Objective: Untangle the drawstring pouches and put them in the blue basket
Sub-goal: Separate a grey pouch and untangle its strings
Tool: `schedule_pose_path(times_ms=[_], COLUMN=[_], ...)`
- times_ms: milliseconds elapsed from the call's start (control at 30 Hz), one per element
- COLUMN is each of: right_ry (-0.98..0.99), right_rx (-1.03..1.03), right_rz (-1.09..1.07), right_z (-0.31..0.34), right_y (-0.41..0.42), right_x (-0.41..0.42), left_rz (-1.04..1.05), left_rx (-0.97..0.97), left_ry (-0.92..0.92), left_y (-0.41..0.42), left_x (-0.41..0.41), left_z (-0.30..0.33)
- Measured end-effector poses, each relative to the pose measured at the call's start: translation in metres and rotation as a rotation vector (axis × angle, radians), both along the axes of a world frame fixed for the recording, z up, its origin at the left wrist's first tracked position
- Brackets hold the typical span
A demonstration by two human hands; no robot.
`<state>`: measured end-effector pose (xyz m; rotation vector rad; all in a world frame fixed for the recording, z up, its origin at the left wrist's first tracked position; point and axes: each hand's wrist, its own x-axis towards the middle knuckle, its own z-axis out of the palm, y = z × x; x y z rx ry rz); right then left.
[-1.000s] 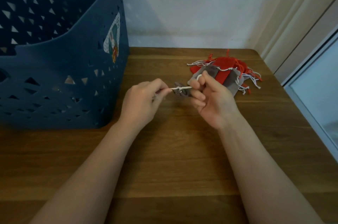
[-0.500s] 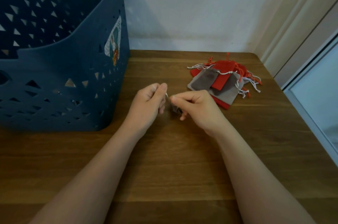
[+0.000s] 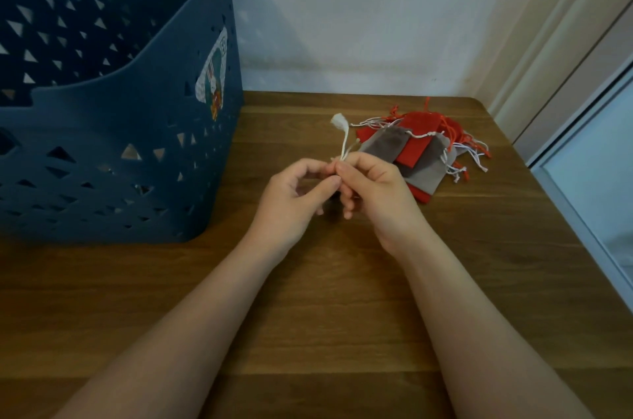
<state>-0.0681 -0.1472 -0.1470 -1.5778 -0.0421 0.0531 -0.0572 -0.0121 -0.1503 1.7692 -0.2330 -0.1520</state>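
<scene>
You had both hands pinched on one pouch's white cord, working the knot loose.

Your right hand (image 3: 373,192) pinched the cord (image 3: 343,139) between thumb and forefinger, other fingers loosely curled; your left hand (image 3: 294,196) met it fingertip to fingertip, also gripping the cord or the pouch beneath, which the fingers mostly hid. The frayed cord end stood up above them. To do this well, you likely needed short, gentle pulls near the knot. The remaining pouches (image 3: 416,153) lay heaped just beyond your right hand on the table (image 3: 325,316), and the blue basket (image 3: 113,144) stood to your left.
</scene>
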Motion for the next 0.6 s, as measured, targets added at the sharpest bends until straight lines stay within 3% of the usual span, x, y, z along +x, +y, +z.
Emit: schedule_pose_path(times_ms=[133, 233, 467, 600], right_ry=[-0.026, -0.012, 0.006, 0.011], right_rx=[-0.07, -0.036, 0.173, 0.245], right_rz=[0.006, 0.012, -0.098, -0.179], right_z=[0.0014, 0.0019, -0.0005, -0.0004], right_y=[-0.0028, -0.0023, 0.0022, -0.0006], right_x=[0.0001, -0.0002, 0.0033, 0.0025], left_rz=[-0.007, 0.038, -0.019, -0.073], left_rx=[0.043, 0.0, -0.458, -0.475], left_ry=[-0.031, 0.044, 0.402, 0.445], left_y=[0.0009, -0.0015, 0.0028, 0.002], left_x=[-0.0001, 0.0001, 0.0067, 0.0091], left_z=[0.0019, 0.0018, -0.0007, -0.0018])
